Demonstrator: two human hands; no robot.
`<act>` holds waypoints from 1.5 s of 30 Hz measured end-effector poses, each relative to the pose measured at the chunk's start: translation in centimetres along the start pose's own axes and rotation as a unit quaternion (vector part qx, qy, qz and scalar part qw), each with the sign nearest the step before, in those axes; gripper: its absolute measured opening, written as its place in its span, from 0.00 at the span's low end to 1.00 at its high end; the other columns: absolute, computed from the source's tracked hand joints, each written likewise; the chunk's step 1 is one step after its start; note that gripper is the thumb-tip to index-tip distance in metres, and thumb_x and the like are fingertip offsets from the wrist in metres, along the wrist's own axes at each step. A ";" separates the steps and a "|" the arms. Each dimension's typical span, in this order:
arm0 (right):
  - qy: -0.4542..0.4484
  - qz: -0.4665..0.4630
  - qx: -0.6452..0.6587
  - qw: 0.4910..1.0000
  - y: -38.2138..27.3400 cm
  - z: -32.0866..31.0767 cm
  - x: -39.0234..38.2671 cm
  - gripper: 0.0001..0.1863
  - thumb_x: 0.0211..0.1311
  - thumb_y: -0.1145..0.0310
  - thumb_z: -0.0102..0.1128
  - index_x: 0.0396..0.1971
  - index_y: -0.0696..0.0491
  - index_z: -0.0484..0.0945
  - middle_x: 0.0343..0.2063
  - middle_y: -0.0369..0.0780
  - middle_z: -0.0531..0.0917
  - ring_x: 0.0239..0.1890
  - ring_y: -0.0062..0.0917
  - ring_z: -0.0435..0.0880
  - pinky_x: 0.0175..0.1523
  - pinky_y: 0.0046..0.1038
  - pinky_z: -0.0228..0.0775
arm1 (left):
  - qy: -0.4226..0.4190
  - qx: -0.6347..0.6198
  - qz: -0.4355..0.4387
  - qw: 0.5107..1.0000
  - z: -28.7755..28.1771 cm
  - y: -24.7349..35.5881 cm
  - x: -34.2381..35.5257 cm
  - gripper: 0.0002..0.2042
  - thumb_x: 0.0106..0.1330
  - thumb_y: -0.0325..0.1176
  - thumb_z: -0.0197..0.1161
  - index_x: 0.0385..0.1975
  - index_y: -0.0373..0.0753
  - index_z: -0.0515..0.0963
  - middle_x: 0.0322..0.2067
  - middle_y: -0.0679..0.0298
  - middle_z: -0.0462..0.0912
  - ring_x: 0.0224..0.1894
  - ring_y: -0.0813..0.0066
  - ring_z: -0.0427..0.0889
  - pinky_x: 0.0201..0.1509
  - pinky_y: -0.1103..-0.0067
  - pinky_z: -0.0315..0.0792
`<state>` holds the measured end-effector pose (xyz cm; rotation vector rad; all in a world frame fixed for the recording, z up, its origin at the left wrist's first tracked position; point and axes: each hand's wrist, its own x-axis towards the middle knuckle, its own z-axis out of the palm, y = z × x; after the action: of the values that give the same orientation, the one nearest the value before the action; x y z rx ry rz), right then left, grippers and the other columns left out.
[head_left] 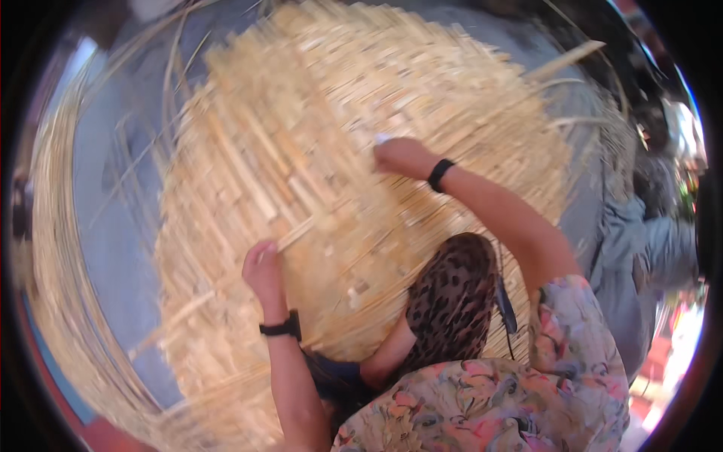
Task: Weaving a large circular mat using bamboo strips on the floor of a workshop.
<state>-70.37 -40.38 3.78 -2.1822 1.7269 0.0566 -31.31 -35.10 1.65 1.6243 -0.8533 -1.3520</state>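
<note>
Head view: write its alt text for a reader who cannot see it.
A person's left hand and right hand, with black wristbands, reach over a large, blurred woven mat of pale strips. More long strips curve along the far left.

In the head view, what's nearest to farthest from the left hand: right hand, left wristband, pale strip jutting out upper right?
1. Left wristband: just below, around the wrist.
2. Right hand: farther up, to the right.
3. Pale strip: farthest, at the upper right.

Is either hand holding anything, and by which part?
Too blurred to tell: a pale strip ends beside the left hand, and a small white thing shows at the right hand.
</note>
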 end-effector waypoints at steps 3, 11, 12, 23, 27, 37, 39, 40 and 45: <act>0.066 -0.004 0.109 0.992 -0.6 7.8 3.2 0.13 0.59 0.58 0.59 0.26 0.52 0.77 0.23 0.46 0.80 0.31 0.44 0.81 0.39 0.44 0.72 | 0.017 -0.042 0.000 0.999 -3.8 -2.6 0.8 0.04 0.66 0.27 0.63 0.37 0.37 0.80 0.28 0.70 0.77 0.24 0.85 0.68 0.25 0.85 0.62; 0.079 0.041 0.247 0.965 1.4 3.9 -1.8 0.13 0.49 0.49 0.66 0.24 0.42 0.80 0.25 0.35 0.84 0.36 0.33 0.84 0.43 0.40 0.67 | 0.067 -0.057 -0.024 0.996 1.3 -3.0 -1.0 0.11 0.71 0.31 0.59 0.50 0.42 0.75 0.37 0.70 0.79 0.29 0.83 0.74 0.29 0.84 0.69; 0.090 0.020 0.225 0.970 0.3 3.9 -0.7 0.13 0.50 0.50 0.65 0.25 0.43 0.80 0.26 0.36 0.84 0.35 0.34 0.83 0.41 0.38 0.69 | 0.081 -0.068 -0.022 0.994 0.6 -2.8 -1.0 0.10 0.70 0.30 0.59 0.49 0.40 0.75 0.36 0.68 0.79 0.30 0.82 0.74 0.31 0.84 0.69; 0.035 0.023 0.264 0.964 2.8 4.0 -0.2 0.07 0.55 0.70 0.68 0.27 0.52 0.76 0.23 0.32 0.78 0.29 0.19 0.76 0.37 0.25 0.70 | -0.013 -0.189 -0.065 0.980 -0.8 -2.6 0.9 0.10 0.67 0.33 0.65 0.46 0.40 0.83 0.40 0.68 0.84 0.40 0.80 0.81 0.40 0.78 0.81; 0.007 0.002 0.281 0.960 -0.5 5.3 1.0 0.07 0.56 0.73 0.67 0.29 0.52 0.76 0.23 0.31 0.77 0.29 0.17 0.74 0.36 0.23 0.69 | -0.016 -0.216 -0.092 0.972 -3.8 -3.1 -0.1 0.09 0.67 0.31 0.64 0.45 0.40 0.83 0.39 0.69 0.84 0.40 0.81 0.81 0.38 0.80 0.81; -0.024 -0.043 -0.169 0.984 -4.8 0.2 3.0 0.12 0.55 0.55 0.66 0.32 0.47 0.78 0.31 0.45 0.84 0.38 0.39 0.83 0.46 0.43 0.71 | 0.070 -0.121 -0.015 0.990 -2.3 -4.7 0.5 0.07 0.65 0.25 0.65 0.41 0.38 0.84 0.36 0.68 0.83 0.34 0.82 0.81 0.33 0.83 0.80; 0.047 -0.023 -0.010 0.999 -7.6 -1.2 3.8 0.13 0.54 0.56 0.66 0.31 0.48 0.77 0.31 0.45 0.84 0.40 0.42 0.82 0.45 0.44 0.72 | 0.056 -0.117 -0.013 0.991 -1.1 -4.4 0.7 0.07 0.65 0.25 0.65 0.41 0.37 0.83 0.36 0.68 0.83 0.35 0.82 0.80 0.34 0.83 0.80; 0.076 -0.002 0.120 0.990 -9.0 0.0 4.2 0.13 0.53 0.56 0.66 0.31 0.49 0.77 0.30 0.46 0.84 0.40 0.43 0.82 0.45 0.44 0.72 | 0.055 -0.114 -0.010 0.992 -0.8 -4.6 0.5 0.07 0.66 0.26 0.64 0.42 0.37 0.83 0.36 0.68 0.82 0.35 0.82 0.80 0.34 0.83 0.80; 0.070 0.102 0.167 0.978 -13.5 6.2 5.4 0.17 0.50 0.58 0.70 0.35 0.51 0.75 0.30 0.45 0.83 0.37 0.42 0.82 0.42 0.41 0.73 | 0.023 -0.111 -0.015 0.993 -1.9 -3.6 -1.1 0.09 0.69 0.27 0.61 0.46 0.36 0.82 0.39 0.66 0.81 0.40 0.80 0.79 0.39 0.81 0.80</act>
<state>-55.04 -41.04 0.02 -1.8012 1.8747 -0.3194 -29.64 -32.31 -1.02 1.4933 -0.6289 -1.3722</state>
